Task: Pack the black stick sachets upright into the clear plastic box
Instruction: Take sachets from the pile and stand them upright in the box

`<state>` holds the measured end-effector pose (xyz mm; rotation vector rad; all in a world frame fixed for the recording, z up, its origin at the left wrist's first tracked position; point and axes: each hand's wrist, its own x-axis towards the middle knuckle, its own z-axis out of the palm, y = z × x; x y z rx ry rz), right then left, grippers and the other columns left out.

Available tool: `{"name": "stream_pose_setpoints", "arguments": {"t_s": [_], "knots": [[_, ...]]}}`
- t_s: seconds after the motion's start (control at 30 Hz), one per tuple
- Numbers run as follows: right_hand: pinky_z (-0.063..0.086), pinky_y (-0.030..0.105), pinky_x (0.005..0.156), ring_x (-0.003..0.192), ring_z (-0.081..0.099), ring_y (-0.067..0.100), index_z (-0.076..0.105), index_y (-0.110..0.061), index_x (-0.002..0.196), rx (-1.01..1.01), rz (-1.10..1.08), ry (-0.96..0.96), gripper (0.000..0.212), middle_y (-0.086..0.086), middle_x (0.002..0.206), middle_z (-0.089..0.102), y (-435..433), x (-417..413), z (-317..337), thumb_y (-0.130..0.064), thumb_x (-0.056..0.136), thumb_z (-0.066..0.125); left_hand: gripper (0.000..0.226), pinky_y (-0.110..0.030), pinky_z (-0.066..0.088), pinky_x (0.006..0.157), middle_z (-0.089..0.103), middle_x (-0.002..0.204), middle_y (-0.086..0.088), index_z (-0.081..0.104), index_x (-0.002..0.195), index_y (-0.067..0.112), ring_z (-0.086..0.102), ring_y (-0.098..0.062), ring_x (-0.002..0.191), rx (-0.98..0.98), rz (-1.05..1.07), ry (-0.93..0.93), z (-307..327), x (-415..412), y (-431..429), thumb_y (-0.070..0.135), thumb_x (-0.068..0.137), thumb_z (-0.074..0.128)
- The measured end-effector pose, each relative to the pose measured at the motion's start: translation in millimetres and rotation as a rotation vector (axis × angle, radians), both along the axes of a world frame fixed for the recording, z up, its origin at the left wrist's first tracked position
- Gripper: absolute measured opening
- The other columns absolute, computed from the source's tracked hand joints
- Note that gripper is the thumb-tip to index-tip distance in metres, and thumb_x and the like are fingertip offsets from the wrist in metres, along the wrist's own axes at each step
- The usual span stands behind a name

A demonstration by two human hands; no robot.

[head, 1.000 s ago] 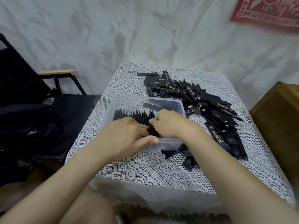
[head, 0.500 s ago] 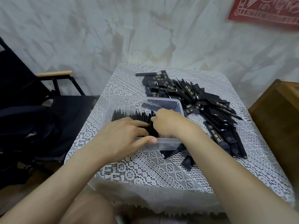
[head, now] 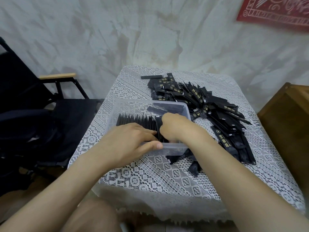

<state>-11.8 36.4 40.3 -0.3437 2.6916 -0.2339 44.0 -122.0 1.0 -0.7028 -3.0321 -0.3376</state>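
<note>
Because the upright black stick sachets (head: 137, 120) in the clear plastic box (head: 168, 149) would probably fall over without support, the left hand (head: 130, 141) lies with an open grip — straight fingers flat against the row, thumb over the near rim — while the right hand (head: 173, 128) curls down at the row's end, and whether its grip holds a sachet I cannot tell. The loose pile (head: 210, 106) waits just beside the box on a lace-covered tabletop (head: 158, 178), with a black folding chair (head: 55, 114) at left and a stained pale wall (head: 150, 30) behind.
</note>
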Motion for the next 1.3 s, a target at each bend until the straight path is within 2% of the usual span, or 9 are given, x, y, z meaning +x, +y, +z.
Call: {"name": "stream_pose_setpoints", "arguments": {"t_s": [0.07,0.17,0.37,0.47,0.7,0.9,1.03,1.2,1.3], "knots": [[0.038,0.031,0.061,0.076,0.05,0.023,0.047,-0.007,0.089,0.037,0.018,0.006,0.014,0.006,0.081,0.047,-1,1,-1,-0.008,0.103,0.042,0.075,-0.036,0.054,0.086,0.056,0.138,0.026,0.063,0.124,0.046,0.05,-0.001,0.126,-0.004,-0.002,0.0,1,0,0,0.08,0.088,0.008],[0.038,0.034,0.074,0.092,0.051,0.03,0.045,-0.008,0.097,0.092,0.025,0.053,0.005,0.013,0.106,0.06,-5,0,-9,-0.009,0.102,0.046,0.076,-0.034,0.053,0.087,0.055,0.139,0.028,0.063,0.125,0.046,0.049,0.0,0.126,-0.015,0.0,0.003,1,1,0,0.08,0.087,0.006],[0.035,0.03,0.05,0.06,0.048,0.02,0.042,-0.011,0.076,-0.024,-0.066,-0.006,0.024,0.007,0.072,0.052,-1,-7,-8,-0.006,0.1,0.042,0.076,-0.034,0.053,0.087,0.055,0.139,0.027,0.062,0.126,0.047,0.048,-0.001,0.128,-0.028,-0.003,0.003,1,0,1,0.08,0.087,0.005],[0.042,0.029,0.056,0.065,0.058,0.025,0.048,-0.01,0.083,-0.098,-0.089,-0.047,0.022,0.011,0.079,0.06,-2,-11,-10,-0.014,0.103,0.04,0.079,-0.035,0.053,0.088,0.056,0.138,0.026,0.062,0.125,0.046,0.048,-0.001,0.128,-0.034,0.0,0.001,1,0,0,0.08,0.086,0.003],[0.033,0.031,0.054,0.066,0.045,0.02,0.039,-0.012,0.076,-0.055,-0.052,-0.03,0.03,0.006,0.075,0.048,0,-7,-9,-0.014,0.106,0.041,0.079,-0.035,0.054,0.087,0.057,0.137,0.025,0.064,0.124,0.044,0.05,-0.002,0.127,-0.025,-0.005,0.012,0,1,1,0.08,0.087,0.004],[0.038,0.032,0.074,0.092,0.051,0.029,0.054,-0.006,0.113,-0.055,-0.042,-0.015,0.014,0.012,0.101,0.057,0,-6,-11,-0.013,0.107,0.044,0.082,-0.036,0.054,0.086,0.058,0.135,0.026,0.065,0.124,0.044,0.052,-0.003,0.123,-0.037,-0.008,0.006,1,0,1,0.081,0.087,0.002],[0.039,0.032,0.075,0.093,0.052,0.031,0.052,-0.009,0.112,-0.045,-0.039,-0.043,0.014,0.018,0.122,0.061,1,-4,-12,-0.009,0.104,0.04,0.076,-0.035,0.052,0.087,0.057,0.137,0.026,0.064,0.124,0.044,0.051,-0.002,0.124,-0.047,-0.007,0.011,0,-1,0,0.079,0.089,0.006],[0.036,0.033,0.075,0.095,0.048,0.03,0.049,-0.004,0.13,-0.05,-0.061,-0.05,0.029,0.019,0.127,0.06,0,-2,-11,-0.006,0.102,0.04,0.075,-0.038,0.053,0.087,0.062,0.131,0.023,0.068,0.119,0.041,0.057,-0.007,0.118,-0.037,-0.015,0.022,0,-1,0,0.078,0.091,0.009],[0.037,0.031,0.069,0.094,0.05,0.031,0.052,-0.005,0.122,-0.048,-0.065,-0.043,0.024,0.015,0.111,0.062,0,-4,-12,-0.005,0.1,0.042,0.073,-0.04,0.052,0.087,0.067,0.124,0.02,0.069,0.118,0.038,0.06,-0.01,0.112,-0.019,-0.033,0.041,1,-1,0,0.077,0.092,0.014]]}}
